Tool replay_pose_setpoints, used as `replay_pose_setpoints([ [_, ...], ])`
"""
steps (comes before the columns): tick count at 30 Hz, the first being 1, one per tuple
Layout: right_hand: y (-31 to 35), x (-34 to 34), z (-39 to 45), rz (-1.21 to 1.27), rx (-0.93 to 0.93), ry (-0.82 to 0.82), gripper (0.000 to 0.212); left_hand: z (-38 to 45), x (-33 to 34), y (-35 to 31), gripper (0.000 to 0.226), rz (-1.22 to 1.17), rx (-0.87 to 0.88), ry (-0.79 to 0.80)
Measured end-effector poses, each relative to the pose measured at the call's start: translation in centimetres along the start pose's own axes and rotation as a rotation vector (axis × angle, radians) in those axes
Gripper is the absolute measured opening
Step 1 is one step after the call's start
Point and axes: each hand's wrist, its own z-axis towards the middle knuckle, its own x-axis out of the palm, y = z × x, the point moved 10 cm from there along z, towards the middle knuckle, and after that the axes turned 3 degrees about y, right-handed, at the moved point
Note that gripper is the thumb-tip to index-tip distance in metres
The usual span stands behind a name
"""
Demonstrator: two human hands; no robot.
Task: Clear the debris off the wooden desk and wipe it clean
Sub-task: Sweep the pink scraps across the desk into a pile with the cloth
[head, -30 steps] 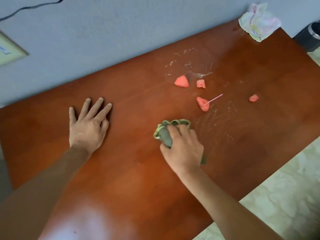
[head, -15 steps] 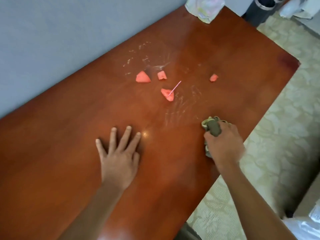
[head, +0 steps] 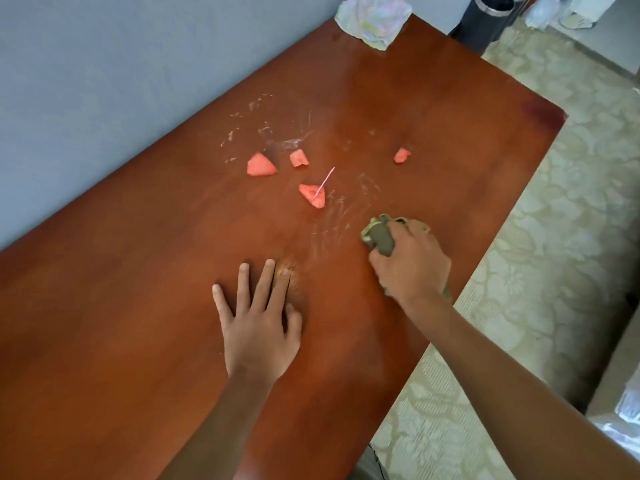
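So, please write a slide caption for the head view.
Right hand wipes desk with cloth near pink pieces.

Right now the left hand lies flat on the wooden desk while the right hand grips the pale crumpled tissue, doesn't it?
Not quite. In the head view the right hand grips a green cloth, not the tissue. The pale crumpled tissue lies untouched at the desk's far corner. The rest holds: the left hand lies flat, fingers spread, on the wooden desk.

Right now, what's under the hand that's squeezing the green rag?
The right hand grips a green rag, bunched on the wooden desk. Rag edges poke out past the fingers and beside the wrist. The rest of the rag, and the desk beneath it, is covered.
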Motion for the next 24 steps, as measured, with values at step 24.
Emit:
replay_pose_setpoints([
  [24, 7.8, 2.2, -10.7, -0.038, -0.852, 0.151, 0.053, -0.2, 1.2, 0.0, 0.059, 0.091, 0.040, 0.069],
])
